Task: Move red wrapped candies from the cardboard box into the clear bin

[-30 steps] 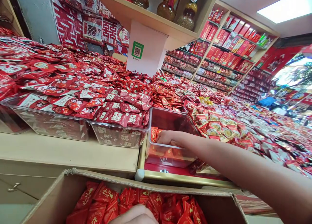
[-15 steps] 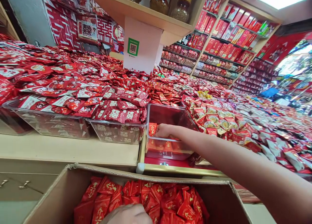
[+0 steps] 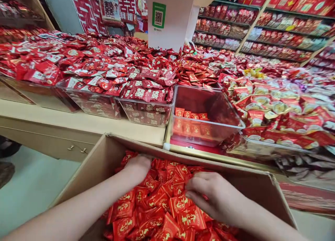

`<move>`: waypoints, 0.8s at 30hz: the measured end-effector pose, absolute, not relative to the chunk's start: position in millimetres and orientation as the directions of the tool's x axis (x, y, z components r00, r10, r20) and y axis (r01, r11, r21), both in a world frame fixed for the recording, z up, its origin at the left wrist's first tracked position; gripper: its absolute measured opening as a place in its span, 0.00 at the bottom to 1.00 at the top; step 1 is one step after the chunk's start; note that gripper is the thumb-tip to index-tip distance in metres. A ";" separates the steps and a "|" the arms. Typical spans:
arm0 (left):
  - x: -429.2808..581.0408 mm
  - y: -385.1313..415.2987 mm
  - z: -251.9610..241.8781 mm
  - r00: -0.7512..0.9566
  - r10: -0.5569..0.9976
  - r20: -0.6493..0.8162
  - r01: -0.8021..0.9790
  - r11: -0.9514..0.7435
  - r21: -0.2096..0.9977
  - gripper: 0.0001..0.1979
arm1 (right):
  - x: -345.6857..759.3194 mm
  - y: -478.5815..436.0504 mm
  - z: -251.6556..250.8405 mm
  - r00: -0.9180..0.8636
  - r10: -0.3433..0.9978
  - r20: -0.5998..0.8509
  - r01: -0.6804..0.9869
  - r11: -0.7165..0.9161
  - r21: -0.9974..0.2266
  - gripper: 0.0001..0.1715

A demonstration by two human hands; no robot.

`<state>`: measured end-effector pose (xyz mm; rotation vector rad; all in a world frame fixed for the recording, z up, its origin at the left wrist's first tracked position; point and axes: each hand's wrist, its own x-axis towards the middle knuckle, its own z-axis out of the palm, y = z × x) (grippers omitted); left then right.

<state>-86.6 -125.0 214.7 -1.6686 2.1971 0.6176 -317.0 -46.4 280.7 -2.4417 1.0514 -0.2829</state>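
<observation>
Both my hands are down in a cardboard box [image 3: 99, 160] full of small red candy packets [image 3: 162, 206] with gold writing. My left hand [image 3: 137, 167] rests at the back left of the pile, fingers curled into the packets. My right hand [image 3: 211, 195] lies on the packets at the middle right, its fingers bent and closing on some of them. Behind the box, on the counter, stands a clear plastic bin [image 3: 206, 129] with only a row of the same red packets on its bottom.
Clear bins [image 3: 146, 111] heaped with red sweets fill the counter [image 3: 65, 122] to the left; more heaps of red and gold sweets [image 3: 274, 104] lie to the right. A white pillar with a green QR sign [image 3: 158, 14] stands behind. Shelves of red boxes line the back wall.
My right hand has come out of the clear bin and dropped into the cardboard box. My left hand has reached further into the packets. The view has tilted down.
</observation>
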 end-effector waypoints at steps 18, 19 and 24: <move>-101.4 -128.5 247.0 -0.514 -0.669 -0.537 -0.826 0.216 0.521 0.14 | -307.2 -64.6 201.3 0.424 -0.900 -0.101 -0.416 -0.094 -0.904 0.22; -105.8 -123.0 249.6 -0.558 -0.648 -0.518 -0.778 0.192 0.598 0.14 | -304.0 -63.9 204.2 0.398 -0.912 -0.099 -0.329 -0.041 -0.944 0.23; -117.2 -106.8 248.7 -0.627 -0.626 -0.464 -0.563 -0.047 0.825 0.16 | -298.4 -63.1 213.7 0.359 -0.901 -0.245 0.027 0.272 -0.962 0.20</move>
